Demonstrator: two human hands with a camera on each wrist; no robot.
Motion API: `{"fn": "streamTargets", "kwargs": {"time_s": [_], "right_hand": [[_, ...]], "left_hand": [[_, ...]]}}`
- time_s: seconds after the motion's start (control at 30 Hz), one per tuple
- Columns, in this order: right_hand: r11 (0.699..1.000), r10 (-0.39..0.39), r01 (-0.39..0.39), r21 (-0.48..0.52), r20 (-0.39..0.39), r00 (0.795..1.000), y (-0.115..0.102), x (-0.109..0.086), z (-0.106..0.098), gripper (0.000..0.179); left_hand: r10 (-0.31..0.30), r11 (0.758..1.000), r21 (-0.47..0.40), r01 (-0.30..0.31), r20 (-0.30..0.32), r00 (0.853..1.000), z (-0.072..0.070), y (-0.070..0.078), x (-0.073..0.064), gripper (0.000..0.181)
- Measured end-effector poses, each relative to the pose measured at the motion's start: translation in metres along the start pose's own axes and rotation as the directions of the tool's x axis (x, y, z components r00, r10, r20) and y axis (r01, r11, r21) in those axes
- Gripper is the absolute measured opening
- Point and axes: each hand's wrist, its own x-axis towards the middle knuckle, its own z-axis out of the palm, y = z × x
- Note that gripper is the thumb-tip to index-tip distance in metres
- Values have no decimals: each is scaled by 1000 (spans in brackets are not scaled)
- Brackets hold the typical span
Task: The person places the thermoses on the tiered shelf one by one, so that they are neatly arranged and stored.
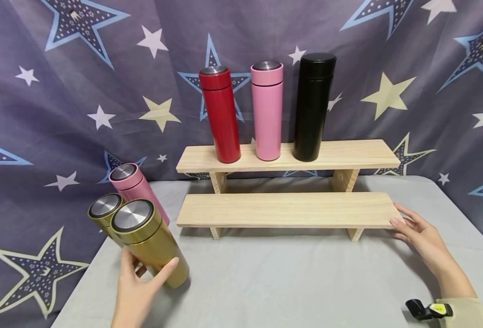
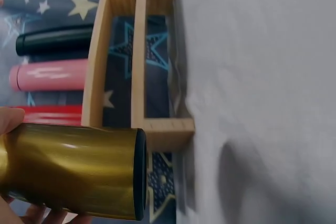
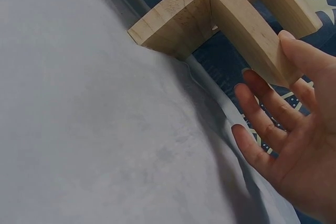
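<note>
My left hand (image 1: 136, 289) grips a gold thermos bottle (image 1: 159, 248) with a steel-topped lid, thumb on one side and fingers round the other. In the left wrist view the dark base rim of this gold bottle (image 2: 73, 169) shows, held up off the cloth. Behind it stand a second gold bottle (image 1: 104, 212), partly hidden, and a pink bottle (image 1: 136, 182). My right hand (image 1: 423, 241) holds the right end of the lower board of a two-step wooden shelf (image 1: 286, 209). In the right wrist view, the thumb (image 3: 299, 51) presses the board's end and the other fingers spread below.
On the upper board (image 1: 352, 155) stand a red bottle (image 1: 221, 114), a pink bottle (image 1: 268, 114) and a black bottle (image 1: 314, 109). Grey cloth (image 1: 286, 282) covers the table. A star-patterned curtain (image 1: 118, 91) hangs close behind the shelf.
</note>
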Motion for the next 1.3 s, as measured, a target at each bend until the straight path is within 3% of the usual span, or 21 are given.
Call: {"fn": "streamTargets", "kwargs": {"time_s": [0.17, 0.37, 0.7, 1.03, 1.3], "right_hand": [[1000, 5, -5, 2, 0, 1000, -1, 0, 0, 60], [1000, 9, -9, -21, 0, 1000, -1, 0, -1, 60], [999, -3, 3, 34, 8, 1000, 0, 0, -1, 56], [1000, -6, 6, 16, 0, 1000, 0, 1, 0, 57], [1000, -4, 3, 19, 4, 1000, 0, 0, -1, 57]], "left_hand": [[66, 997, -27, -65, 33, 997, 9, 14, 4, 69], [100, 992, -86, -92, 94, 991, 21, 28, 13, 72], [229, 958, -199, -206, 102, 968, 50, 44, 33, 74], [241, 952, -229, -204, 147, 959, 75, 54, 58, 76], [217, 945, -286, -160, 179, 960, 97, 60, 75, 77]]}}
